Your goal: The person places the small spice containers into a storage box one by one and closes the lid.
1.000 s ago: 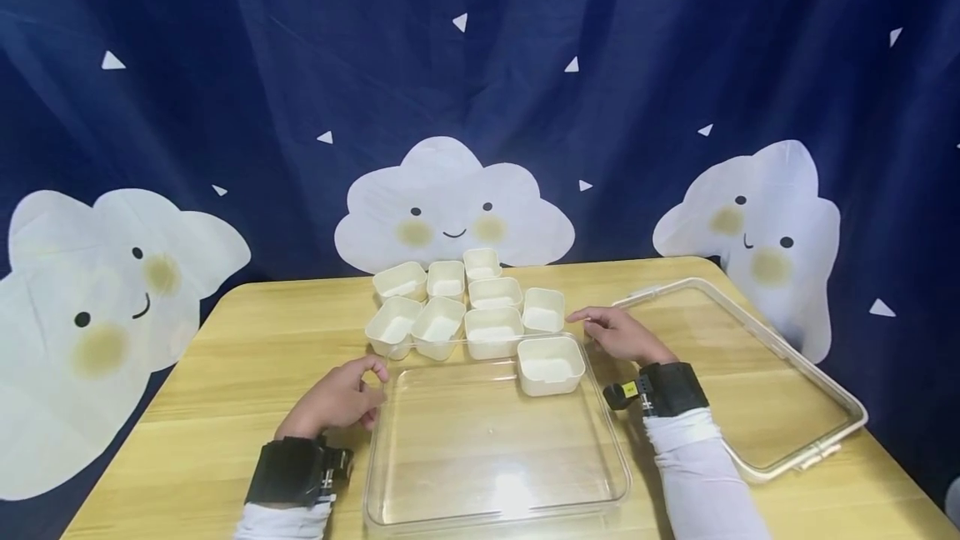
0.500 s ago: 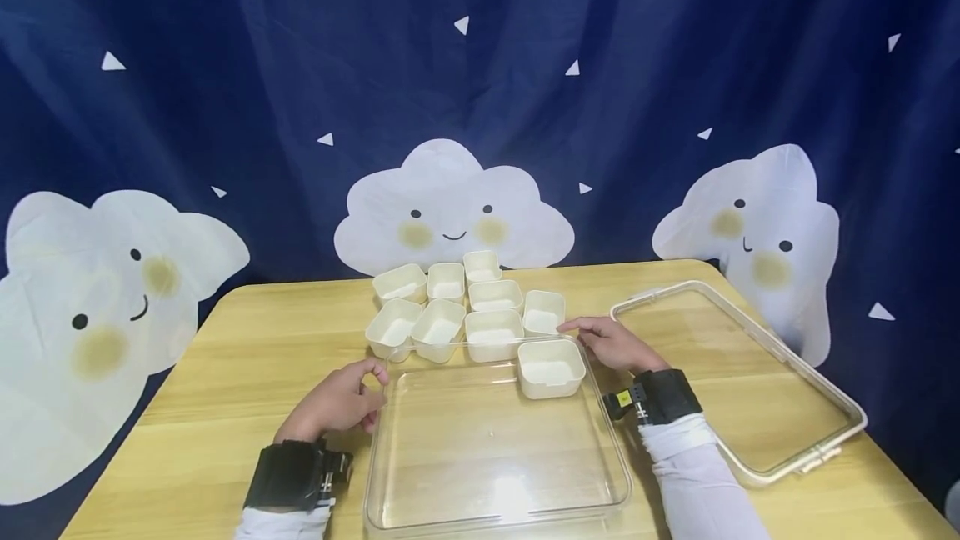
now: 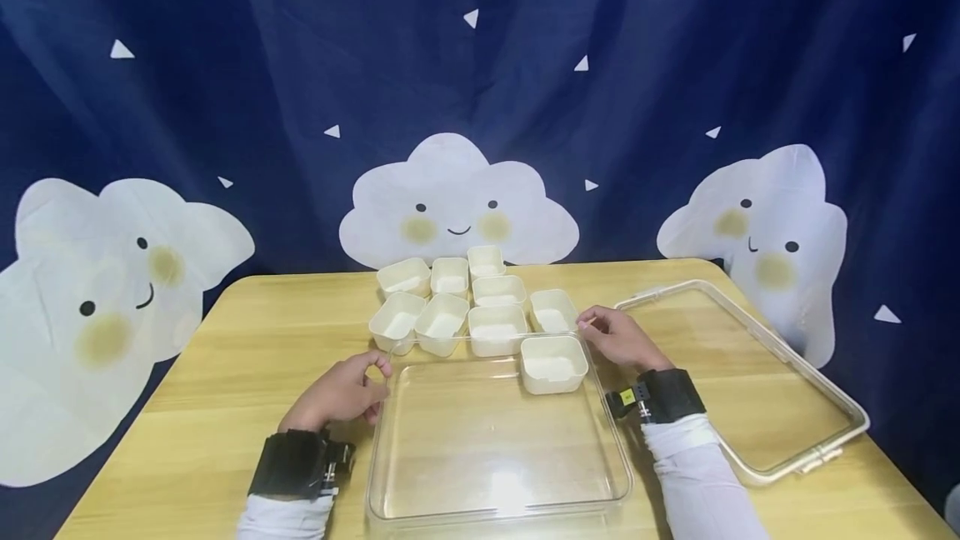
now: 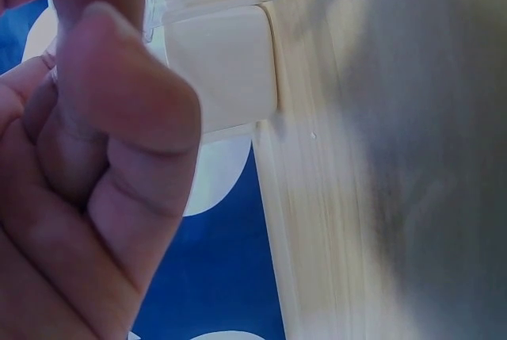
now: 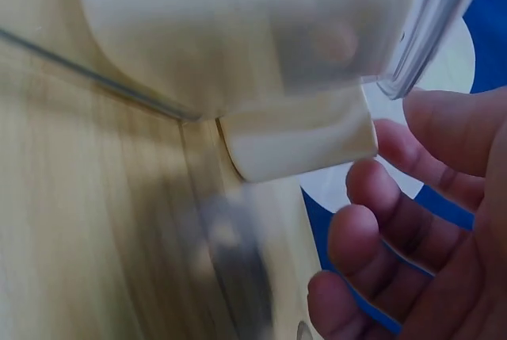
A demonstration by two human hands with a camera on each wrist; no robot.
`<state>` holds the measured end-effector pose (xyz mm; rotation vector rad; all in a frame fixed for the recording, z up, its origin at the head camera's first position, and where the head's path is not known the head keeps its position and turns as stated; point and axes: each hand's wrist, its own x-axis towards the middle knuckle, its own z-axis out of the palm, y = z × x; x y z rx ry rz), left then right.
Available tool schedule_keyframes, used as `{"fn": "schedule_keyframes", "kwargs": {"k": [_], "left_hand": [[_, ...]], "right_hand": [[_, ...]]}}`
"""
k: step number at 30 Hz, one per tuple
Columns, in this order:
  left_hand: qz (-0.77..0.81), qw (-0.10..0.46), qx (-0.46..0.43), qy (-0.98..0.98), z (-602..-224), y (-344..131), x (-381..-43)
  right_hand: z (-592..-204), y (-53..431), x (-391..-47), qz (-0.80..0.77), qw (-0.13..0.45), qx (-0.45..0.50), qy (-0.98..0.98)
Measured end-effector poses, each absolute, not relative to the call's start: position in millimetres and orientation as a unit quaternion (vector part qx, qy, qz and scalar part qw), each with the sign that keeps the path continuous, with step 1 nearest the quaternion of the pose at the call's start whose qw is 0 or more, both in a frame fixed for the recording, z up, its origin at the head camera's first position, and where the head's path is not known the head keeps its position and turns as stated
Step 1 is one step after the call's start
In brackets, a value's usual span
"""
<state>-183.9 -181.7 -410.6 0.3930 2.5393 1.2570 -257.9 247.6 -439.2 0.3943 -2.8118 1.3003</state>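
Note:
In the head view my left hand [image 3: 341, 390] is beside the left wall of a large clear plastic box [image 3: 491, 515], fingers loosely curled, fingertips right at its rim. My right hand [image 3: 622, 338] is past the box's far right corner. Its index finger hooks at the rim of a small cream bin [image 3: 555, 321], which sits slightly turned behind the box. In the right wrist view the index fingertip meets that bin's edge [image 5: 317, 138], with the thumb [image 5: 451, 130] close by. Another cream bin [image 3: 553, 377] stands inside the clear box, in its far right corner.
Several more cream bins [image 3: 497, 332] stand in rows behind the clear box. A clear lid [image 3: 750, 319] with a pale frame lies at the table's right. A navy curtain [image 3: 480, 65] with clouds hangs at the table's [image 3: 202, 407] back edge.
My right hand came in to the small bin at the right of the rows, and that bin has since turned and shifted slightly right. The left hand has stayed in place.

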Motion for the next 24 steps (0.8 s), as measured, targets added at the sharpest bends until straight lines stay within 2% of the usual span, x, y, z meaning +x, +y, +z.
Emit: {"fn": "schedule_keyframes", "kwargs": {"k": [24], "left_hand": [[0.438,0.150,0.132,0.877,-408.7,-180.5,-184.2]], "right_hand": [[-434.9,252.7,-257.0,0.370,0.028,-0.013,-0.929]]}}
